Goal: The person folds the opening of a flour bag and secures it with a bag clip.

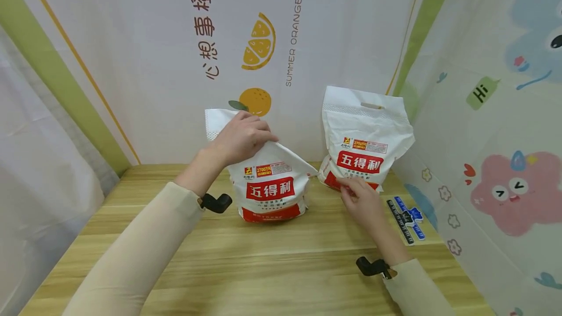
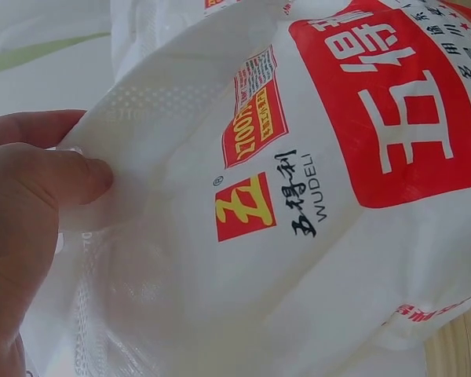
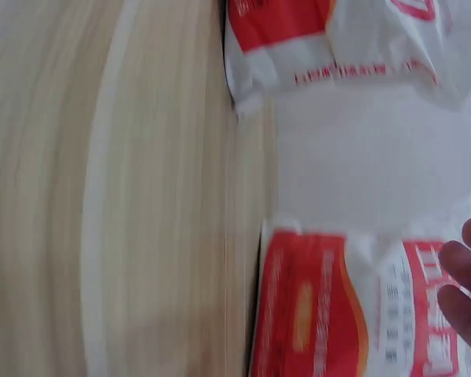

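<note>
A white and red flour-type bag stands left of the middle of the table. My left hand grips its folded top edge; in the left wrist view the thumb presses the white plastic-like material against the fingers. A matching bag, with a handle slot in its top, leans upright at the back right. Just in front of its lower part is my right hand, holding nothing. Its fingers are loosely bent in the right wrist view, and I cannot tell whether they touch the bag.
Two small strip-like items, one black and one blue, lie at the table's right side. Behind the bags hangs a printed curtain, and another patterned cloth runs along the right. The wooden table extends toward me.
</note>
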`<action>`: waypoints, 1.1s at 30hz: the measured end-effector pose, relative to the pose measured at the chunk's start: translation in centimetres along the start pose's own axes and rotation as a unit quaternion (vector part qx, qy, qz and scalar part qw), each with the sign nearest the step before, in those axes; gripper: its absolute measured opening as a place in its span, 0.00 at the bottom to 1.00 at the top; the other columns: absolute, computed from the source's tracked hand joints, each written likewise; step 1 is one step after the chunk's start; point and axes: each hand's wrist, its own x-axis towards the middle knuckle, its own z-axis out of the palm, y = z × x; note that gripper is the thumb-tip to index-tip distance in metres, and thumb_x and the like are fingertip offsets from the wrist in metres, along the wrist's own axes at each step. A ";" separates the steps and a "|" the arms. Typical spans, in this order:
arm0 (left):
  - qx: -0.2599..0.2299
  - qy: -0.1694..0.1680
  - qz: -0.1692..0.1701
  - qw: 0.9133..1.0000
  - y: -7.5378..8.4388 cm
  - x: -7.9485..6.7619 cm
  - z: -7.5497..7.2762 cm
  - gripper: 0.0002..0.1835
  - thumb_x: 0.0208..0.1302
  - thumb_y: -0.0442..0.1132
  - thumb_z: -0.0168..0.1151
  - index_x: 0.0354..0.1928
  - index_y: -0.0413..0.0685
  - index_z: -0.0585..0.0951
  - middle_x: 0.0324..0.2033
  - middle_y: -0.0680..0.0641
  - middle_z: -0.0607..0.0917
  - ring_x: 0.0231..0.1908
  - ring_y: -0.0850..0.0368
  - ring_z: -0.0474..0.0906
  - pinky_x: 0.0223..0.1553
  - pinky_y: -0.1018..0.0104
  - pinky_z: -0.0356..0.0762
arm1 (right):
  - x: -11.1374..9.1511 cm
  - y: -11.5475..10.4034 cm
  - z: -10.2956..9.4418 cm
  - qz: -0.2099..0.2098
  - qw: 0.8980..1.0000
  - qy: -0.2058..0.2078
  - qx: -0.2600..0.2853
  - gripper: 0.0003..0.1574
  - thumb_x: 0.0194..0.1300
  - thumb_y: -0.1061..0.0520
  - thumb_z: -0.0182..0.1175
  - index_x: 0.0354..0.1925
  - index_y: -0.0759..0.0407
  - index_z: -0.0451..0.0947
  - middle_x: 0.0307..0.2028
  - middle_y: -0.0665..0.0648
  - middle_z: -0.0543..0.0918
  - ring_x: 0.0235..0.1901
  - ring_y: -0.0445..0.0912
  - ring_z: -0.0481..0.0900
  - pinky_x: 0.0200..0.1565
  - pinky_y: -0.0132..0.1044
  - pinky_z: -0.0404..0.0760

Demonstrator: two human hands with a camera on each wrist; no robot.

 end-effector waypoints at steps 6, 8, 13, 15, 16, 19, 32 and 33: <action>-0.003 0.001 0.001 1.000 0.0 0.0 0.1 0.11 0.64 0.35 0.70 0.47 0.55 0.90 0.40 0.51 0.89 0.47 0.51 0.83 0.57 0.50 0.72 | -1.9 4.0 -3.8 0.047 0.998 -0.022 -0.036 0.15 0.68 0.60 0.64 0.52 0.53 0.85 0.46 0.57 0.87 0.39 0.52 0.86 0.37 0.49 0.86; -0.003 0.002 0.002 1.000 0.0 0.0 0.1 0.11 0.64 0.34 0.69 0.47 0.55 0.90 0.40 0.51 0.89 0.46 0.50 0.83 0.56 0.50 0.72 | -2.5 5.9 -4.9 0.060 0.996 -0.028 -0.054 0.13 0.68 0.60 0.64 0.50 0.56 0.86 0.43 0.58 0.87 0.36 0.52 0.85 0.35 0.49 0.84; -0.005 0.002 -0.003 1.000 0.0 0.1 0.0 0.11 0.65 0.34 0.68 0.46 0.56 0.90 0.40 0.51 0.89 0.46 0.51 0.83 0.55 0.50 0.73 | -3.8 10.4 -7.2 0.129 0.984 -0.097 -0.080 0.15 0.70 0.59 0.61 0.52 0.63 0.83 0.43 0.65 0.85 0.38 0.57 0.84 0.35 0.51 0.84; -0.007 0.000 -0.005 1.000 0.0 0.0 -0.1 0.11 0.66 0.34 0.68 0.47 0.56 0.90 0.41 0.51 0.89 0.46 0.51 0.83 0.55 0.51 0.72 | -4.4 11.7 -7.6 0.156 0.974 -0.136 -0.090 0.18 0.71 0.58 0.60 0.54 0.66 0.81 0.44 0.68 0.84 0.39 0.59 0.83 0.35 0.51 0.84; -0.008 -0.001 -0.006 1.000 -0.1 0.0 0.0 0.11 0.66 0.34 0.68 0.47 0.56 0.90 0.41 0.51 0.89 0.46 0.51 0.83 0.55 0.51 0.72 | -4.7 12.3 -7.8 0.164 0.970 -0.151 -0.096 0.18 0.71 0.57 0.60 0.54 0.67 0.81 0.44 0.68 0.84 0.39 0.60 0.83 0.35 0.52 0.83; -0.009 0.000 -0.006 1.000 -0.1 0.0 0.0 0.11 0.66 0.34 0.67 0.47 0.56 0.90 0.41 0.51 0.89 0.46 0.51 0.83 0.55 0.51 0.72 | -5.5 13.7 -8.1 0.184 0.957 -0.184 -0.127 0.20 0.69 0.56 0.61 0.55 0.66 0.81 0.42 0.69 0.84 0.39 0.60 0.81 0.36 0.54 0.81; -0.014 0.010 0.001 1.000 -0.2 -0.1 0.4 0.12 0.66 0.32 0.66 0.46 0.56 0.90 0.39 0.51 0.88 0.46 0.51 0.84 0.54 0.51 0.72 | -6.5 14.7 -6.8 0.234 0.928 -0.243 -0.158 0.23 0.69 0.53 0.64 0.55 0.67 0.80 0.38 0.66 0.84 0.38 0.57 0.81 0.37 0.53 0.78; -0.014 0.010 0.001 1.000 -0.2 -0.1 0.4 0.12 0.66 0.32 0.66 0.46 0.56 0.90 0.39 0.51 0.88 0.46 0.51 0.84 0.54 0.52 0.72 | -6.5 14.6 -6.6 0.238 0.926 -0.248 -0.155 0.23 0.69 0.52 0.64 0.55 0.67 0.81 0.38 0.65 0.84 0.37 0.56 0.81 0.37 0.52 0.78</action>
